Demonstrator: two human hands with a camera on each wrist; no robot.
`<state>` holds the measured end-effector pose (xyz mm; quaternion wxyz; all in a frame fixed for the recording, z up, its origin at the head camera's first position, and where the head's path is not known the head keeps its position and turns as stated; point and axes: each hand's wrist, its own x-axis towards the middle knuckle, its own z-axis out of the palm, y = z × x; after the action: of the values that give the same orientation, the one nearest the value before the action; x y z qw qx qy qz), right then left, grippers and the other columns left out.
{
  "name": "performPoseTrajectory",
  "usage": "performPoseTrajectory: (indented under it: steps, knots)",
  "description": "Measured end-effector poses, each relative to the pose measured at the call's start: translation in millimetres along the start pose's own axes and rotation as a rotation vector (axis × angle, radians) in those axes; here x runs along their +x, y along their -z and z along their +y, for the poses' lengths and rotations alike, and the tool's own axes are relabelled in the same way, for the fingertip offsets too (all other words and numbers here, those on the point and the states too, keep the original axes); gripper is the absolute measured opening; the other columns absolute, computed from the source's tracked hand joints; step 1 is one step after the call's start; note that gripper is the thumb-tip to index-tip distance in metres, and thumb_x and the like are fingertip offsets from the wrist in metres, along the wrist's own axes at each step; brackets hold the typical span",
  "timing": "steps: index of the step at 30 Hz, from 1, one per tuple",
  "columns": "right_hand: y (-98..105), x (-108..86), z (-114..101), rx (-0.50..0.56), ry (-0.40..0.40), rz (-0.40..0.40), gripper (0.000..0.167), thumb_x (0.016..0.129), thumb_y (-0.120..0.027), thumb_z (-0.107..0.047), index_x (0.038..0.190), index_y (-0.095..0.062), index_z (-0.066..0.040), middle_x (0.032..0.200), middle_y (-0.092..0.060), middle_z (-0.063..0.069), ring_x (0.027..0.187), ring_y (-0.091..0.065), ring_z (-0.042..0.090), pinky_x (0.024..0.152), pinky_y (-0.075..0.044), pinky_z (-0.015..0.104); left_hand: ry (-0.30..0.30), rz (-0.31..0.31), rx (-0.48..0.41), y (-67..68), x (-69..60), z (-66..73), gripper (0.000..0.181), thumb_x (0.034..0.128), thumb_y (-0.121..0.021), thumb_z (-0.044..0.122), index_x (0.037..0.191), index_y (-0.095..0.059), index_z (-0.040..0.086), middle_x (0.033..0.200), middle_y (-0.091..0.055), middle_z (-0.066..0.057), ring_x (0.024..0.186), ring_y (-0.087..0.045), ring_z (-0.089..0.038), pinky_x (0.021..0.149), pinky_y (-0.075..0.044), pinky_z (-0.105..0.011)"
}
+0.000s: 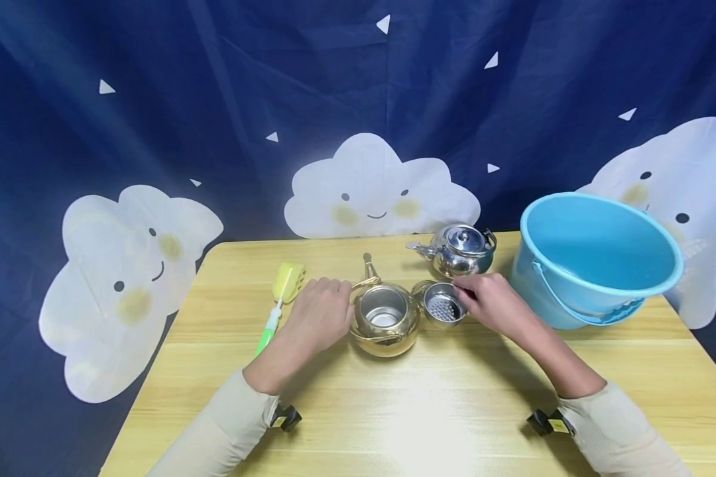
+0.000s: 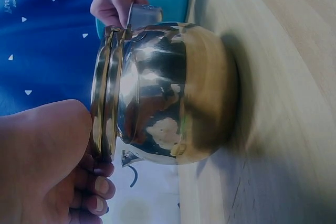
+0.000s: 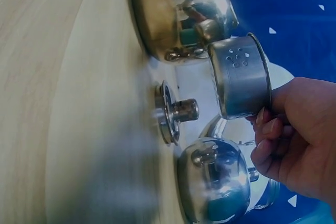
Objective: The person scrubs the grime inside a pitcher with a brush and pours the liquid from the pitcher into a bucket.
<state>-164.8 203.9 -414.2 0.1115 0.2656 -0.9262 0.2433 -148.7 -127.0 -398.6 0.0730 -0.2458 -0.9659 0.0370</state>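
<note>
Dark blue curtain printed with smiling white clouds hangs behind the pale wood-grain worktop. On it, near the middle, sits an uncovered gold teapot, upright, spout pointing away from me. My left hand has its fingers curled round the teapot's handle, which lies folded down at the rim. Just to the right, my right hand pinches a perforated metal strainer by its rim, raised above the worktop with its mouth up. A knobbed lid lies near the teapot. Farther back stands a silver kettle, lid on; right of it, a light blue bucket. A yellow sponge brush with a green-and-white handle lies left of the teapot, partly behind my left arm.
</note>
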Motion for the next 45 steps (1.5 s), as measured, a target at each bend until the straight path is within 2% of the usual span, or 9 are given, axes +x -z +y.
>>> performPoseTrajectory:
  steps: [11, 14, 18, 21, 27, 33, 45]
  knots:
    - [-7, -2.7, 6, -0.003, -0.003, -0.011, 0.034, 0.094, -0.068, -0.002, 0.067, -0.057, -0.019, 0.058, -0.052, -0.008, 0.058, -0.046, 0.006, 0.054, -0.041, 0.023, -0.002, 0.020, -0.012, -1.2, -1.1, -0.7, 0.022, 0.1003, -0.047, 0.023, 0.092, -0.060, 0.007, 0.074, -0.052, -0.001, 0.069, -0.047, -0.019, 0.065, -0.041, -0.032]
    - [-8, -3.6, 8, -0.012, -0.010, -0.017, 0.027, 0.093, -0.069, -0.003, 0.070, -0.064, -0.017, 0.059, -0.055, -0.007, 0.058, -0.048, 0.006, 0.055, -0.043, 0.025, -0.004, 0.026, -0.008, -1.5, -1.2, -0.6, 0.022, 0.1003, -0.047, 0.023, 0.092, -0.061, 0.007, 0.073, -0.052, -0.001, 0.069, -0.047, -0.019, 0.065, -0.041, -0.032]
    - [-10, -6.1, 9, -0.004, -0.037, -0.047, 0.013, 0.093, -0.071, -0.005, 0.083, -0.076, -0.011, 0.064, -0.063, -0.005, 0.057, -0.049, 0.005, 0.054, -0.045, 0.024, -0.006, 0.031, -0.006, -1.8, -1.0, -0.5, 0.023, 0.1001, -0.047, 0.023, 0.092, -0.061, 0.007, 0.073, -0.052, -0.001, 0.069, -0.047, -0.019, 0.065, -0.041, -0.032]
    - [-11, -8.4, 11, 0.007, -0.049, -0.067, 0.010, 0.093, -0.071, -0.006, 0.091, -0.080, -0.010, 0.067, -0.068, -0.004, 0.055, -0.049, 0.002, 0.053, -0.045, 0.022, -0.004, 0.031, -0.012, -1.1, -1.0, -0.2, 0.022, 0.0999, -0.048, 0.023, 0.092, -0.061, 0.007, 0.073, -0.052, -0.001, 0.068, -0.047, -0.019, 0.064, -0.041, -0.032]
    - [-15, -10.4, 13, 0.025, -0.045, -0.093, 0.014, 0.092, -0.071, -0.004, 0.084, -0.078, -0.013, 0.063, -0.065, -0.006, 0.052, -0.045, 0.000, 0.050, -0.042, 0.020, 0.006, 0.026, -0.022, 0.6, -1.3, 0.6, 0.022, 0.0995, -0.049, 0.024, 0.091, -0.060, 0.007, 0.073, -0.052, -0.001, 0.069, -0.047, -0.019, 0.065, -0.041, -0.032]
    - [-18, -12.3, 16, 0.027, -0.040, -0.112, 0.009, 0.091, -0.073, -0.004, 0.094, -0.081, -0.008, 0.075, -0.076, 0.002, 0.055, -0.051, 0.000, 0.050, -0.045, 0.019, 0.011, 0.017, -0.024, 0.4, -1.3, 0.4, 0.022, 0.0995, -0.049, 0.024, 0.091, -0.060, 0.007, 0.073, -0.052, -0.001, 0.069, -0.047, -0.019, 0.066, -0.042, -0.032]
    - [-22, -12.4, 19, 0.005, -0.033, -0.118, 0.008, 0.091, -0.074, -0.005, 0.088, -0.080, -0.011, 0.070, -0.072, -0.003, 0.056, -0.049, 0.001, 0.052, -0.043, 0.020, 0.008, 0.006, -0.026, 0.9, -0.5, 0.3, 0.021, 0.0997, -0.048, 0.023, 0.091, -0.060, 0.008, 0.073, -0.051, -0.001, 0.069, -0.047, -0.019, 0.066, -0.041, -0.032]
